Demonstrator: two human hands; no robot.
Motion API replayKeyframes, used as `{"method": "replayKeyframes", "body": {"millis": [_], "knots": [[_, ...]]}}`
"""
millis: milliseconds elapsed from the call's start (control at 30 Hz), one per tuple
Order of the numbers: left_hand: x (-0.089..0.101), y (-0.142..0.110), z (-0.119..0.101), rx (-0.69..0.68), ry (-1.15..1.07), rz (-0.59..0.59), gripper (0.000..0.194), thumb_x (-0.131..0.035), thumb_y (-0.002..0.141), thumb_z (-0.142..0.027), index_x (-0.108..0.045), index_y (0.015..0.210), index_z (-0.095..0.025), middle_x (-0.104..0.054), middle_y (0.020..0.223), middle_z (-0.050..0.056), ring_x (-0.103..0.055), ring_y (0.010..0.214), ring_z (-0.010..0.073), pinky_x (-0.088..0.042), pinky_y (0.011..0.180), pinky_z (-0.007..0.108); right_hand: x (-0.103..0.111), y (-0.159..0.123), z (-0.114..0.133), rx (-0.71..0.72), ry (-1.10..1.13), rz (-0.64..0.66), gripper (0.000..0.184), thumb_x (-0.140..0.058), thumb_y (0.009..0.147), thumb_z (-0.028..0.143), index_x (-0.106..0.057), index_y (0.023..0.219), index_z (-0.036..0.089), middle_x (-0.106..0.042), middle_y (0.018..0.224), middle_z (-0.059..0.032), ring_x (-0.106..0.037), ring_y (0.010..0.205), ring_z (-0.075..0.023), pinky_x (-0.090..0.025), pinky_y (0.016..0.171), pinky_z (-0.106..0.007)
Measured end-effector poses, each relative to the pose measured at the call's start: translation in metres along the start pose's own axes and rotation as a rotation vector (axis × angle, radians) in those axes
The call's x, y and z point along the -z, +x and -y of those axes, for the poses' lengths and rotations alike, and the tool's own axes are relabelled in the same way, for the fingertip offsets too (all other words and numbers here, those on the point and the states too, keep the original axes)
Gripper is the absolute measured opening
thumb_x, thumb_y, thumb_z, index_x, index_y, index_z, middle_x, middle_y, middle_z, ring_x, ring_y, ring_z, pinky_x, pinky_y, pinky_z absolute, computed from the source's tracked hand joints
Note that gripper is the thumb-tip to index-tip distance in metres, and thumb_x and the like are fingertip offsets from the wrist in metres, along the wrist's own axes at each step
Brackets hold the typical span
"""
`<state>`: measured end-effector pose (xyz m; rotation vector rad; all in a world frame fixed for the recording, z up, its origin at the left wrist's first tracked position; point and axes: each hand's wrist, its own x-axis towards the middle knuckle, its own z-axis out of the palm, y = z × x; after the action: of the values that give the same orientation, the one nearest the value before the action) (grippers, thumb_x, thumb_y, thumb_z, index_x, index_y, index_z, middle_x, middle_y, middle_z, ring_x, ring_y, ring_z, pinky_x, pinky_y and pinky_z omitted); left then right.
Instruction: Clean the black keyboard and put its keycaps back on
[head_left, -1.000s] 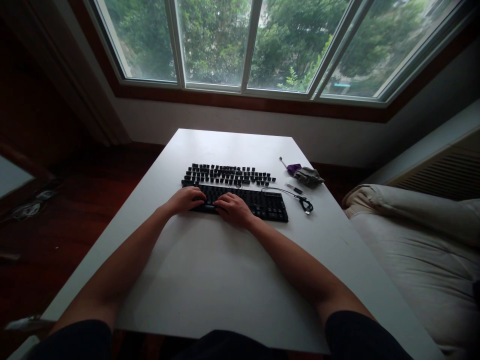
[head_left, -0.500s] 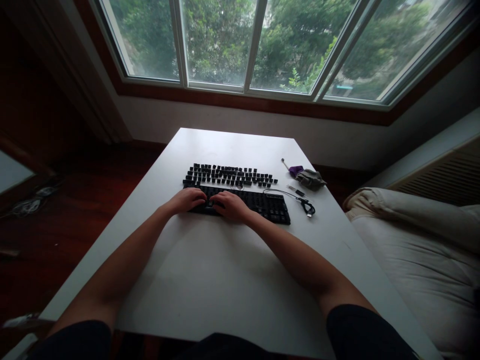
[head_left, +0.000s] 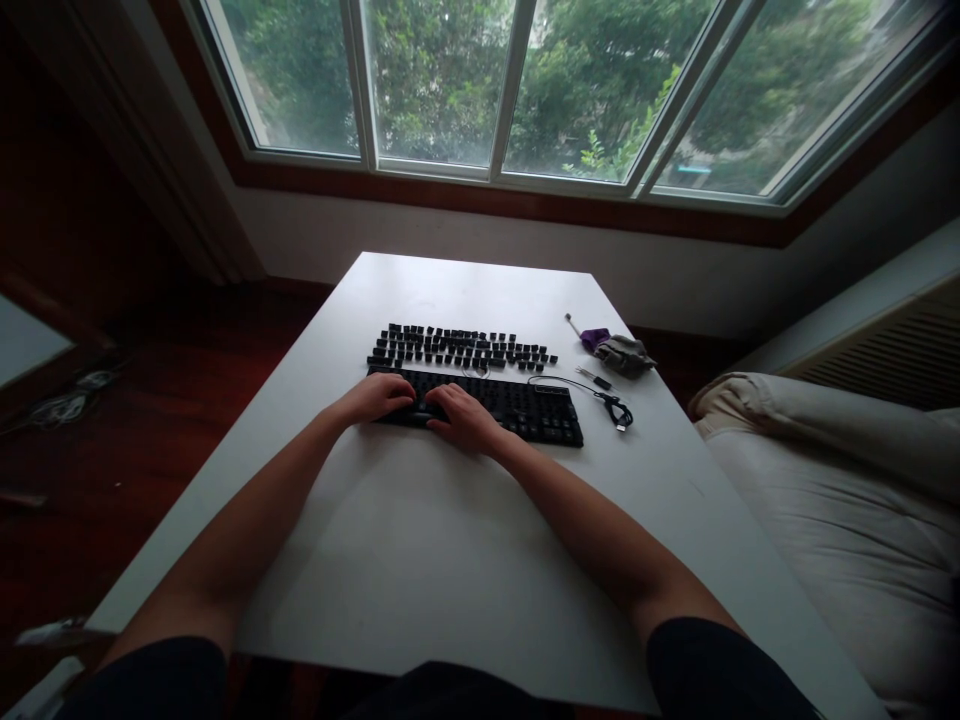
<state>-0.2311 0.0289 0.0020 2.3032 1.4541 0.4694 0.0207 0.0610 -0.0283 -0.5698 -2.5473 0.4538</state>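
Note:
A black keyboard (head_left: 534,412) lies lengthwise across the white table. My left hand (head_left: 377,396) covers its left part, fingers together and curled over the keys, holding it there. Just to the right, my right hand (head_left: 463,417) rests over the keys with the thumb and fingers apart, and I see nothing between them. Several loose black keycaps (head_left: 517,347) stand in rows just behind the keyboard. Under and between my fingers the keys are too dark and small to make out singly.
A black cable (head_left: 615,410) lies coiled right of the keyboard. Near it are a small dark-handled tool (head_left: 600,382), a crumpled grey cloth (head_left: 626,356), a purple item (head_left: 595,338) and a thin brush-like stick (head_left: 573,324). A pale padded seat (head_left: 810,500) stands right of the table (head_left: 420,540).
My right thumb has moved away from the fingers, toward the keyboard's front edge, and the right hand has opened a little. The left hand stays in place on the keyboard.

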Motion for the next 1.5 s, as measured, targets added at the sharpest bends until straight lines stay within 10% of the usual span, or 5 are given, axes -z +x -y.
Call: {"method": "replayKeyframes", "body": {"millis": [1500], "knots": [[-0.001,-0.004,0.007,-0.032,-0.082,0.012,0.021,-0.063,0.087,-0.038,-0.071,0.096,-0.021,-0.068,0.091,0.004,-0.062,0.08,0.0178,-0.048,0.072,0.028,-0.012,0.003,0.009,0.062,-0.258,0.065,0.04,-0.063,0.093,0.027,-0.063,0.132,0.023,-0.057,0.111,-0.0113,-0.047,0.1,-0.0252,-0.046,0.093,-0.043]]}}
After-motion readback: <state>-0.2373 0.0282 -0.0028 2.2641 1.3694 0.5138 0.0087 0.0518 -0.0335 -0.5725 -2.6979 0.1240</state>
